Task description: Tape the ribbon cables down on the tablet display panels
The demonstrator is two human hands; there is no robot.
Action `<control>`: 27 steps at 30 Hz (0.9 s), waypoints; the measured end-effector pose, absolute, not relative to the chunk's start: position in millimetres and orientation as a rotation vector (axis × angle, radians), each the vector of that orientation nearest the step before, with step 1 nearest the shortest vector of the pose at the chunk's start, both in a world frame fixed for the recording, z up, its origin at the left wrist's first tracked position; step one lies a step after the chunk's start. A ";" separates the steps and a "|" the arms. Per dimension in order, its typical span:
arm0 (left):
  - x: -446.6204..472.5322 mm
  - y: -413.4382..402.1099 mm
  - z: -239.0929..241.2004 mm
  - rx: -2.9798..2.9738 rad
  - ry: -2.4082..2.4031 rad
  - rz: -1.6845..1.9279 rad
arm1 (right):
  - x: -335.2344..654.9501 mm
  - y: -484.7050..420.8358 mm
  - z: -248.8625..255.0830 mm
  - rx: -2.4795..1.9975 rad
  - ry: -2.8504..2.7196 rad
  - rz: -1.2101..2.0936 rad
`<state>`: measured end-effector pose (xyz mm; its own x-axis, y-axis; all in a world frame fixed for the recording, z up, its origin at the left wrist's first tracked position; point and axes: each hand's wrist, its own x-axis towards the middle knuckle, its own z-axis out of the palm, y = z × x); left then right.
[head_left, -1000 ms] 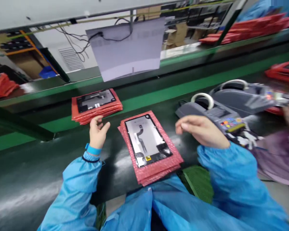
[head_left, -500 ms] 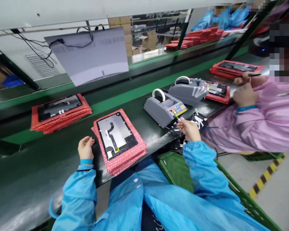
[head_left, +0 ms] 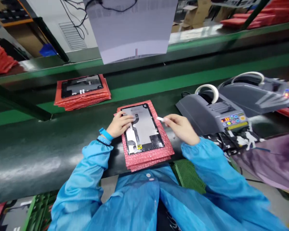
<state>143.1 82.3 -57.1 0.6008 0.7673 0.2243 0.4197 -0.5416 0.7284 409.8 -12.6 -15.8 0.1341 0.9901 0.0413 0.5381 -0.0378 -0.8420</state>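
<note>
A tablet screen panel (head_left: 146, 125) lies back side up, silver with a black border and a dark flex cable (head_left: 135, 128). Under it is a small stack of red bubble-wrap bags (head_left: 168, 146). My left hand (head_left: 120, 125) rests with outstretched fingers on the panel's left part, close to the flex cable. Between thumb and fingers of my right hand (head_left: 181, 128), a short white strip of tape (head_left: 160, 119) is pinched. It is held above the right edge of the bags, and its free end points left toward the panel.
To the right stands a grey tape dispenser (head_left: 209, 112) with a white roll, a second dispenser (head_left: 257, 93) behind it. Another stack of red bags (head_left: 82, 99) with a panel on top is at back left. Green crates sit below the bench. A co-worker's sleeve (head_left: 274, 160) shows at right.
My right hand has moved left from the tape dispenser to the panel, with the white strip in it. My left hand has come onto the panel. The view has turned left.
</note>
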 end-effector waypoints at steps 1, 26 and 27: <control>146.3 86.9 -58.8 2.163 0.903 0.684 | 398.1 6.5 -17.6 -1.684 -1.565 0.811; 148.4 95.3 -78.9 2.202 0.741 0.761 | 327.5 81.0 -23.2 -2.176 -2.256 0.616; 148.2 95.7 -79.4 2.233 0.743 0.731 | 326.7 80.7 -23.2 -2.187 -2.257 0.598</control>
